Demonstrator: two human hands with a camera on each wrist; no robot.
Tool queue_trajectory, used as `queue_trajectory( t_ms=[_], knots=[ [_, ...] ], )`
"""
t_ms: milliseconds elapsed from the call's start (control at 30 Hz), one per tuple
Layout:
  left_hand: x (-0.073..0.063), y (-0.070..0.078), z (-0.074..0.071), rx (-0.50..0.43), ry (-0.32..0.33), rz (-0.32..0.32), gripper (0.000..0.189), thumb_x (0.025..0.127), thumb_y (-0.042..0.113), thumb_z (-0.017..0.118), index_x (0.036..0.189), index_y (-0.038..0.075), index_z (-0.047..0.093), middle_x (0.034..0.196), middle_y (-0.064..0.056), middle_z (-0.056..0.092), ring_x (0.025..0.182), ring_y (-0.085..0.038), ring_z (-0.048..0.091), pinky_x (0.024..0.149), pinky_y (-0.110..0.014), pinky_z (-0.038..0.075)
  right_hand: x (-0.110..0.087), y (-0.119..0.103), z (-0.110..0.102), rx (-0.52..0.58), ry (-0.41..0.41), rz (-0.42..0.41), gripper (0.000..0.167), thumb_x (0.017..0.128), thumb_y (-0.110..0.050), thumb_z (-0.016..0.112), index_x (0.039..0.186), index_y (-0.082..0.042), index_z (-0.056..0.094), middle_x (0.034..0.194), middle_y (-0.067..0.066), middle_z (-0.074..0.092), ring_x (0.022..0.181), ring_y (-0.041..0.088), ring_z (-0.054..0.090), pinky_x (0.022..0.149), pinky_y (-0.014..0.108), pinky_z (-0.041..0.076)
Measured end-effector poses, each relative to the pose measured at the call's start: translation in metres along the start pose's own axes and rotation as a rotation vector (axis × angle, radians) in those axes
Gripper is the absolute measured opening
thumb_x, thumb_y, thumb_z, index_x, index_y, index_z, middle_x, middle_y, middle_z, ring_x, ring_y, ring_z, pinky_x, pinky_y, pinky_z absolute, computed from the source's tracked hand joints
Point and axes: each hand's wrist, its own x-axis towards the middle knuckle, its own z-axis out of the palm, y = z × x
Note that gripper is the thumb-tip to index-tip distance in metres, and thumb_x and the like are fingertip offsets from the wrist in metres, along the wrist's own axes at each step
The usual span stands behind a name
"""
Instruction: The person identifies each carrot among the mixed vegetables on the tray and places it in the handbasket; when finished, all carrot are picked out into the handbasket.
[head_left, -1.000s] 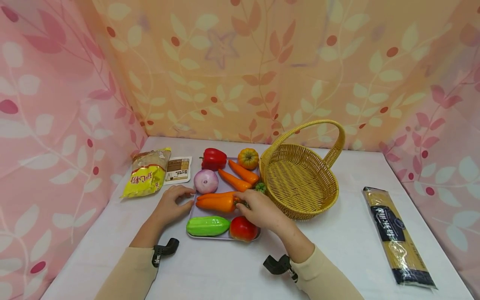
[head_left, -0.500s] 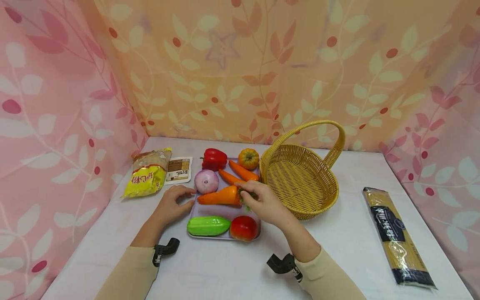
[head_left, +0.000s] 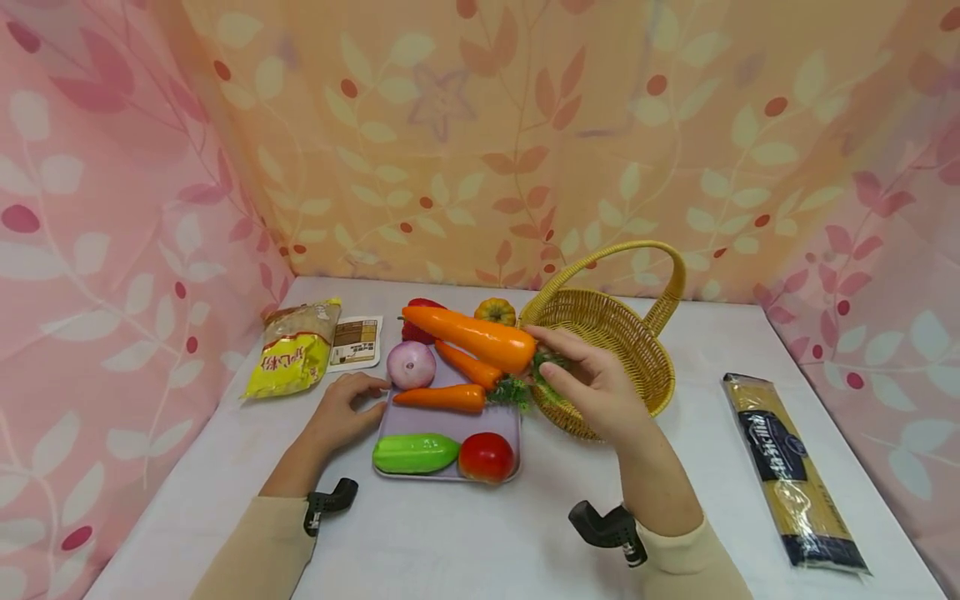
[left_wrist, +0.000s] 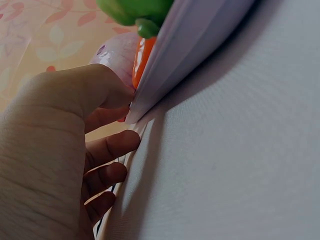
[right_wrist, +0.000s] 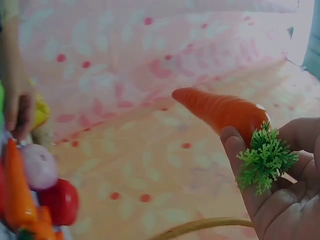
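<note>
In the head view my right hand (head_left: 596,383) pinches a large orange carrot (head_left: 472,335) by its leafy top end. The carrot is raised above the tray, its tip pointing left. The right wrist view shows its green leaves (right_wrist: 266,159) against my palm. My left hand (head_left: 348,417) rests at the left rim of the lilac tray (head_left: 450,423), fingers loosely bent, the thumb at the rim in the left wrist view. On the tray lie another carrot (head_left: 442,398), a purple onion (head_left: 411,365), a green cucumber-like vegetable (head_left: 415,453) and a red round fruit (head_left: 487,457).
A wicker basket (head_left: 652,375) with a tall handle stands right of the tray. A red pepper (head_left: 417,332) and small pumpkin (head_left: 495,312) sit at the tray's far end. A yellow bag (head_left: 288,358) and flat packet (head_left: 356,342) lie left; a pasta pack (head_left: 795,475) lies right.
My right hand has lifted the carrot off the tray and moved it up and right, toward the basket. A second carrot beneath it now shows. The left hand has stayed in place.
</note>
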Motion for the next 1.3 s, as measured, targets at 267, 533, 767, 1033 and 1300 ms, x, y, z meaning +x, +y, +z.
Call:
queue_trajectory(
  t_ms=[267,533,767,1033,1300],
  knots=[
    [0.0,-0.002,0.002,0.009,0.001,-0.016,0.027,0.091,0.016,0.076,0.117,0.018,0.074,0.104,0.004,0.068,0.104,-0.02,0.055,0.094,-0.046,0.047,-0.023,-0.04,-0.044,0.113,0.126,-0.036,0.042,0.099,0.019,0.043,0.141,0.017,0.048,0.139,0.02,0.059,0.113,0.025,0.068,0.094,0.031,0.053],
    [0.0,-0.001,0.001,0.017,-0.002,-0.025,0.026,0.091,0.016,0.075,0.117,0.018,0.073,0.104,0.004,0.068,0.103,-0.019,0.055,0.093,-0.046,0.047,-0.049,-0.064,-0.079,0.222,0.261,-0.065,0.042,0.098,0.023,0.036,0.14,0.023,0.041,0.134,0.025,0.061,0.109,0.029,0.07,0.094,0.034,0.052],
    [0.0,-0.002,0.002,0.021,0.01,-0.008,0.025,0.09,0.015,0.076,0.116,0.017,0.074,0.102,0.004,0.068,0.102,-0.019,0.055,0.091,-0.045,0.048,-0.071,-0.075,-0.107,0.194,0.395,0.0,0.042,0.102,0.017,0.037,0.144,0.02,0.04,0.124,0.021,0.067,0.097,0.027,0.074,0.09,0.033,0.054],
    [0.0,-0.005,0.003,0.018,0.017,0.008,0.026,0.091,0.015,0.075,0.116,0.017,0.074,0.104,0.005,0.069,0.102,-0.018,0.055,0.092,-0.045,0.048,-0.089,-0.068,-0.139,0.168,0.51,0.116,0.04,0.101,0.014,0.046,0.142,0.013,0.051,0.115,0.017,0.072,0.094,0.024,0.075,0.084,0.03,0.054],
    [0.0,-0.004,0.003,0.019,0.042,0.039,0.026,0.089,0.011,0.076,0.115,0.015,0.075,0.1,0.003,0.069,0.099,-0.02,0.056,0.09,-0.044,0.047,-0.095,-0.036,-0.171,0.008,0.44,0.357,0.036,0.104,0.001,0.055,0.137,-0.005,0.064,0.116,0.002,0.068,0.094,0.012,0.073,0.083,0.019,0.054]
  ],
)
